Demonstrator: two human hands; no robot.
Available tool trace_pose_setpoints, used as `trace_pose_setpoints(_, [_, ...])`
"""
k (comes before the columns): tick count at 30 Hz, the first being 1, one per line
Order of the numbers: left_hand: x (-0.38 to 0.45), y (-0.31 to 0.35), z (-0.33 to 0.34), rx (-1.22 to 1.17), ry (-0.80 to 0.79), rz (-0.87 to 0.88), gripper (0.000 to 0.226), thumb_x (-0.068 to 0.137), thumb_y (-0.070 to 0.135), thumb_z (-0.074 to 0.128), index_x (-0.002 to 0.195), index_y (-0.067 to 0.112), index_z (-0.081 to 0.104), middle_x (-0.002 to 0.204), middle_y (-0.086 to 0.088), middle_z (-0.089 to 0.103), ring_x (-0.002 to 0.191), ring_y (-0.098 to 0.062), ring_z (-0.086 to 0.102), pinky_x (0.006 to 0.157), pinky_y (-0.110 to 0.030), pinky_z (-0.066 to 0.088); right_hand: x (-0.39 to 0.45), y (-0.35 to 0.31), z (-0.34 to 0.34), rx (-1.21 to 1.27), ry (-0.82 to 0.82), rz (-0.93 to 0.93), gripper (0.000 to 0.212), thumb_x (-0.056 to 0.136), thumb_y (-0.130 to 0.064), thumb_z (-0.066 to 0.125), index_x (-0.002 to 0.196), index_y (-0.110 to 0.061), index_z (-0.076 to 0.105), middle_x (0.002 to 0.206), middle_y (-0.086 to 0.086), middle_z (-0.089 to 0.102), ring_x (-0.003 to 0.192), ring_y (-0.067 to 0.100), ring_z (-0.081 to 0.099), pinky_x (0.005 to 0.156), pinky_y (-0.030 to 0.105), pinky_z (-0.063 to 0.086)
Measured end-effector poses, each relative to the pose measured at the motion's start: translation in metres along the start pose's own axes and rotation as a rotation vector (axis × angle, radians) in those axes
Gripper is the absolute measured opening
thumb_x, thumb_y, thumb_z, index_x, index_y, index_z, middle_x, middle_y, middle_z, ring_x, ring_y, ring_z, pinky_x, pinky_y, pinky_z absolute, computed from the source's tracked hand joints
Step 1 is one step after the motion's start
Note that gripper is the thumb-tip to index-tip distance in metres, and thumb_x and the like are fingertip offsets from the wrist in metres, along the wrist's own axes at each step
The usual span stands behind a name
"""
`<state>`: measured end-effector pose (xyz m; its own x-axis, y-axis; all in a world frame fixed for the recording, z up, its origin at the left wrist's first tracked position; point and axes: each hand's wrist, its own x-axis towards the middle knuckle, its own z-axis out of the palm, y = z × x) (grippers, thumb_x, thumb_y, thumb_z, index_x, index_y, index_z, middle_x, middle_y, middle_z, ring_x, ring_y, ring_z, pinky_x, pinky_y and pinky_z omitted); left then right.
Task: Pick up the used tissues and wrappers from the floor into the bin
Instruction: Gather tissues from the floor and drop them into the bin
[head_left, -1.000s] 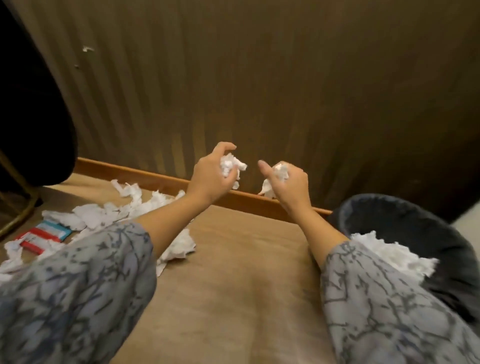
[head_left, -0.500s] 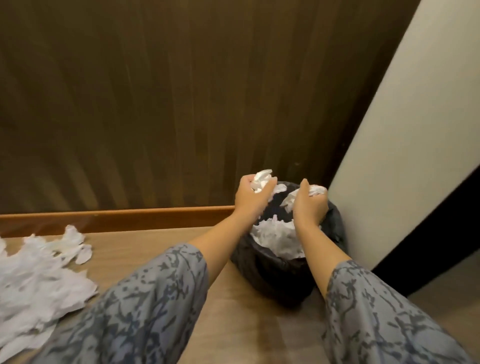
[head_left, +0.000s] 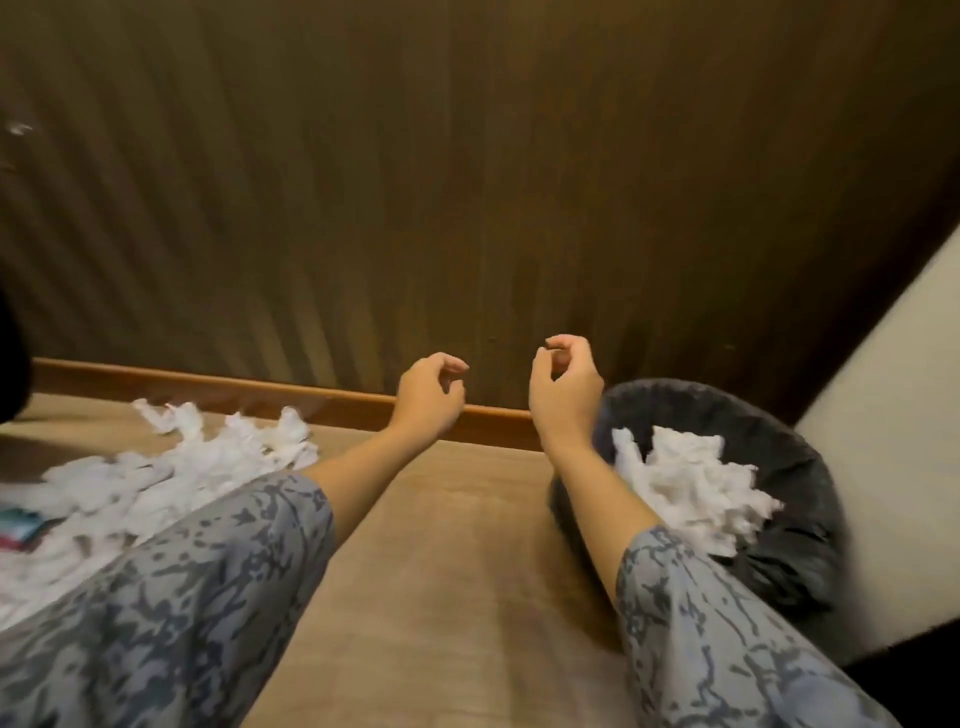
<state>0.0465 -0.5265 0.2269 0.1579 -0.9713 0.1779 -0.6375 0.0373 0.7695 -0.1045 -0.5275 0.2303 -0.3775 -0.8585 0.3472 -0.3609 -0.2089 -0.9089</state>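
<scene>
Head view, 1 entry. Left hand (head_left: 428, 397): hanging above the floor (head_left: 441, 545) beside the skirting board (head_left: 260, 387), fingers loosely curled, holding nothing. Right hand (head_left: 563, 392): hanging at the near-left edge of the bin (head_left: 789, 462), fingers loosely curled, thumb nearing the forefinger, nothing between them. Tissues in the bin (head_left: 685, 483): lying heaped inside the black liner. Tissues on the floor (head_left: 156, 473): lying spread at left, well apart from the bin. Wrapper (head_left: 21, 525): showing as a blue and red scrap at the left edge, cut off. Step, by judgement: between loads; next move is calling for a reach left into the pile. Sleeves are hiding part of the pile; motion blur is softening edges; bin's far wall unclear.
</scene>
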Motion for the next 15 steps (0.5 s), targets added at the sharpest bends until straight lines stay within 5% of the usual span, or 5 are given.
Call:
trace_pose_setpoints(3, [-0.019,-0.057,-0.070,0.115,0.052,-0.049,0.015,0.088,0.010,0.059,0.097,0.018,0.068,0.094,0.002,0.069,0.085,-0.011,0.061,0.077,-0.023,0.047,-0.048,-0.014,0.057,-0.016,-0.375,-0.136,0.007,0.094,-0.026,0.058,0.094,-0.020,0.063,0.077,-0.011,0.063,0.072,0.005,0.059,0.062,0.025,0.049])
trace_pose_setpoints(9, [-0.119,-0.169,-0.181,0.294,0.022,-0.206,0.012,0.086,0.015,0.064,0.093,0.021,0.070,0.086,0.003,0.070,0.080,-0.011,0.064,0.077,-0.030,0.054,-0.150,-0.042,0.157,-0.260,-1.056,-0.501,0.029,0.093,-0.040,0.054,0.071,-0.021,0.058,0.069,-0.007,0.060,0.064,0.014,0.053,0.057,0.039,0.044])
trace_pose_setpoints(15, [-0.239,-0.258,-0.268,0.307,0.083,-0.470,0.013,0.088,0.017,0.063,0.098,0.022,0.068,0.090,0.003,0.068,0.082,-0.013,0.063,0.069,-0.019,0.049,-0.250,-0.068,0.203,-0.464,-1.471,-0.893,0.035,0.098,-0.047,0.046,0.087,-0.018,0.064,0.087,0.003,0.067,0.076,0.020,0.056,0.070,0.038,0.047])
